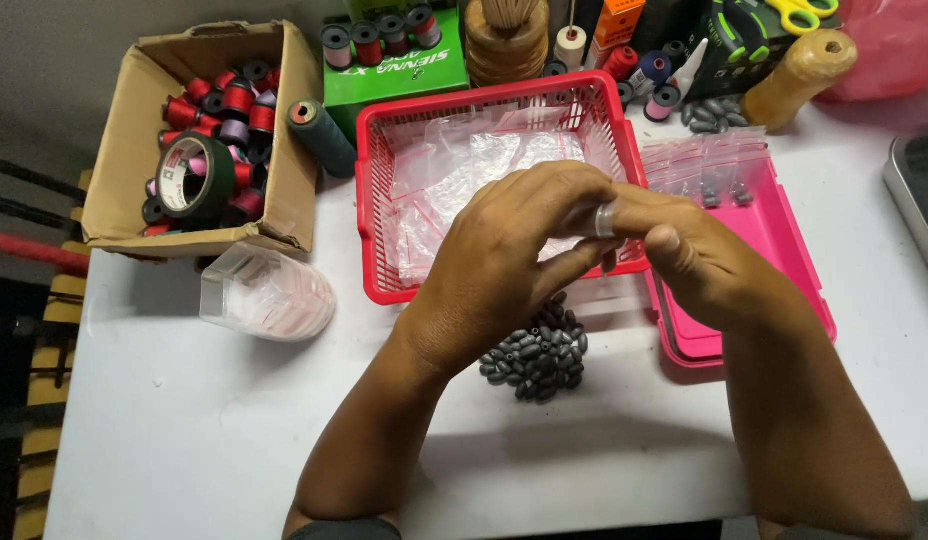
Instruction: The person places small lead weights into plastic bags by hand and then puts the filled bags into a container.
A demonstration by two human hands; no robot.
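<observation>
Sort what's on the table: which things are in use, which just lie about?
In use: left hand, right hand, grey beads, red basket of clear bags, pink tray.
Lying about: cardboard box of spools, scissors, plastic jar.

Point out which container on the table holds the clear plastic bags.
The red mesh basket behind the hands; the cardboard box holds thread spools, and the pink tray is mostly bare.

White table [184, 420] bearing red basket [376, 200], pink tray [784, 255], cardboard box [134, 110], grey beads [537, 355], perhaps sinkers.
</observation>
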